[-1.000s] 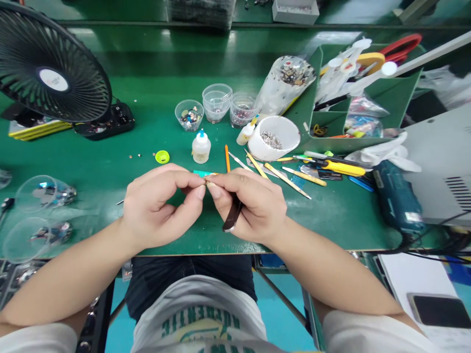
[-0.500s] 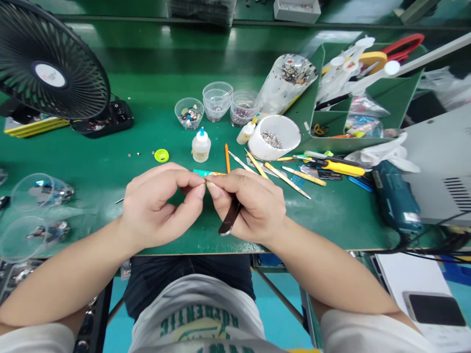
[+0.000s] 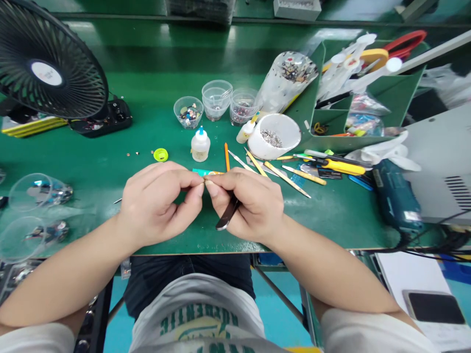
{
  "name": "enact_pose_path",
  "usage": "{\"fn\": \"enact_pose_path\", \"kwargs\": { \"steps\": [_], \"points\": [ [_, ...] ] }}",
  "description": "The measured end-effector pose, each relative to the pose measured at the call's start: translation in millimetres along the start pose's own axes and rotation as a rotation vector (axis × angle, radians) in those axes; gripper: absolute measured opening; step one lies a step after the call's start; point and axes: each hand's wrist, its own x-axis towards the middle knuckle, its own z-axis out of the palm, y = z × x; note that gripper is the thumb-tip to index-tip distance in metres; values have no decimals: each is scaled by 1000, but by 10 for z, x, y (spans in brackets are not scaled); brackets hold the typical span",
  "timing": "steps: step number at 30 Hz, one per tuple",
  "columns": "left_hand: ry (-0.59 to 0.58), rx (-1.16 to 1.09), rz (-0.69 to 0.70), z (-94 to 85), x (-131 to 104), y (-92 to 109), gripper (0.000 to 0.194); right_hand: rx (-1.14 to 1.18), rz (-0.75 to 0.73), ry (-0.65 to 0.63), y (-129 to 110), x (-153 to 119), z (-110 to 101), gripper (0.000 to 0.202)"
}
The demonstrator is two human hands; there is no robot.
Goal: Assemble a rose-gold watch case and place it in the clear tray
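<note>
Near the bench's front edge, my left hand point(image 3: 162, 203) and my right hand point(image 3: 250, 203) meet at the fingertips. Thumb and forefinger of each are pinched on a tiny brownish piece point(image 3: 205, 180), too small to name. Dark tweezers point(image 3: 228, 214) are tucked in my right palm, one end sticking out below the fingers; their other end is hidden. Just beyond the hands lie a teal and orange packet point(image 3: 201, 172), an orange stick point(image 3: 227, 157) and several thin wooden-handled tools point(image 3: 287, 179). A white glue bottle point(image 3: 200, 146) with a blue tip stands farther back.
A black fan point(image 3: 51, 68) stands at the left, with clear cups point(image 3: 22, 238) of shiny parts nearer me. Small cups point(image 3: 188, 113) of bits stand at the back. At the right are a white pot point(image 3: 289, 135), a green organiser point(image 3: 386, 142) and a teal power tool point(image 3: 397, 196).
The view has shifted very slightly. The dark tweezers' end in my right hand has tilted a little up and left. Both hands keep their pinch.
</note>
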Motion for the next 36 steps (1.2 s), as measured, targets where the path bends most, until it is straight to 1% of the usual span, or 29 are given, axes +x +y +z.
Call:
{"fn": "enact_pose_path", "kwargs": {
  "steps": [5, 11, 23, 29, 36],
  "points": [
    [-28, 17, 15, -12, -8, -42, 10, 35, 51, -5, -5, 3, 6, 7],
    [-31, -8, 20, -19, -11, -64, 7, 78, 90, 2, -16, 22, 4, 9],
    [-62, 68, 92, -38, 29, -92, 8, 89, 110, -17, -22, 27, -1, 10],
    [-75, 64, 104, -43, 24, -95, 6, 61, 100, -7, -14, 22, 5, 11],
    [-84, 64, 94, -45, 13, -75, 7, 19, 35, -9, 4, 1, 6, 7]
  ]
}}
